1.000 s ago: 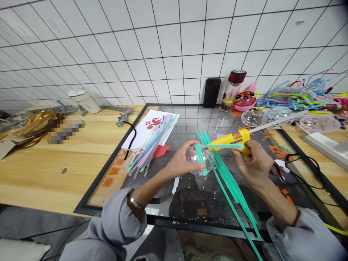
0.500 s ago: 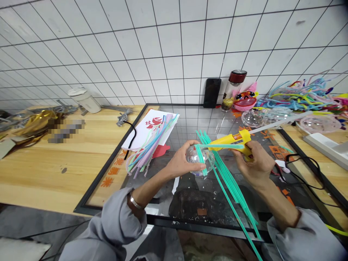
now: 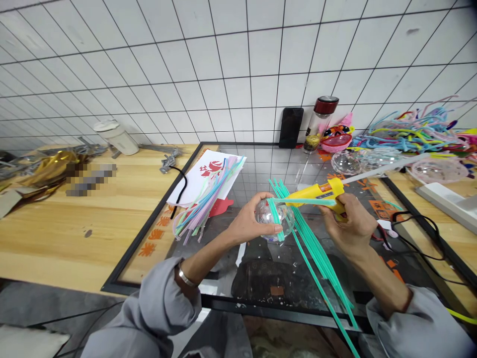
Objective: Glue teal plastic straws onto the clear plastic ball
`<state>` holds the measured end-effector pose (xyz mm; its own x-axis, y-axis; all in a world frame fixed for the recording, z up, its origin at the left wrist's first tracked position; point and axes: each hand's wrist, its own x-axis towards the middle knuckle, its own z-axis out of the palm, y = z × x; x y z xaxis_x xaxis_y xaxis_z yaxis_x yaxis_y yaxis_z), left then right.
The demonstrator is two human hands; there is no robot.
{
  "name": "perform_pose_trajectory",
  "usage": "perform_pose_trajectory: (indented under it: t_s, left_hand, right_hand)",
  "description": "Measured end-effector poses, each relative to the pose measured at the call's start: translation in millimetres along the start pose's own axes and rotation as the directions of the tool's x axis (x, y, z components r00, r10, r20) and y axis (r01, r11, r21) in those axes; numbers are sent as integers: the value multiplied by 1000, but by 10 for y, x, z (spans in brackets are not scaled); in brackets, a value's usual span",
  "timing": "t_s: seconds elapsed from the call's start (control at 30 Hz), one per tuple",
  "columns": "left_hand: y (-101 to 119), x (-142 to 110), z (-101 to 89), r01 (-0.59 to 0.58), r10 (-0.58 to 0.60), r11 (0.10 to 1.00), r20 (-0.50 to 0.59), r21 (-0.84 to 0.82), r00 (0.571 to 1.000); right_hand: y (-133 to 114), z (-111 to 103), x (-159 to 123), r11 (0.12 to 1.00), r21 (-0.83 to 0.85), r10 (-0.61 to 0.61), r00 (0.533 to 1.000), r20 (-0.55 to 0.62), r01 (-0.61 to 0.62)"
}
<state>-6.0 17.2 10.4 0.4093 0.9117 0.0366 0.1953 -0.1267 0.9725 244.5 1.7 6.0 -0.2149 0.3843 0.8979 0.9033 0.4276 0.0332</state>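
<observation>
My left hand (image 3: 249, 218) grips a clear plastic ball (image 3: 286, 222) from its left side, the thumb pressing on a green pipe cleaner (image 3: 275, 211) that runs down over the ball. From the top of the ball a length of green pipe cleaner sticks out to the right. Held in my right hand (image 3: 352, 223) is a yellow hot glue gun (image 3: 316, 192), its tip at the ball's upper right edge and a long translucent glue stick (image 3: 387, 168) in its back. Below and between the hands lies a bundle of green pipe cleaners (image 3: 316, 248) on the glass.
Pastel pipe cleaners (image 3: 208, 199) rest on white paper (image 3: 190, 179) to the left. A phone (image 3: 290, 128) and a glass bottle (image 3: 316, 127) stand by the wall. At right are a colourful pipe cleaner heap (image 3: 410, 129), clear shells (image 3: 346, 161), a power strip (image 3: 450, 204) and a black cable (image 3: 428, 223).
Both hands, the ball and the glue gun stay almost still. The back end of the glue stick has shifted slightly to the right.
</observation>
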Motion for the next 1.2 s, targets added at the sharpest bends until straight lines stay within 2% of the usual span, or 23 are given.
perform_pose_trajectory:
  t_s: [0.23, 0.57, 0.73, 0.93, 1.2]
  left_hand:
    - [-4, -8, -2, -4, 4, 1000, 2, 0, 1000]
    - [-9, -5, 0, -11, 11, 1000, 9, -2, 1000]
    - [-1, -5, 0, -8, 8, 1000, -1, 5, 1000]
    - [-7, -8, 2, -1, 1, 1000, 2, 5, 1000]
    - [4, -13, 0, -1, 1, 1000, -4, 12, 1000]
  right_hand:
    - [13, 6, -31, 998, -15, 61, 997, 42, -60]
    - [7, -2, -10, 1000, 4, 10, 1000, -6, -10]
    - [34, 7, -48, 999, -26, 49, 998, 35, -48]
    - [6, -11, -9, 1000, -1, -6, 1000, -23, 6]
    - [21, -22, -50, 992, -6, 128, 991, 46, -128]
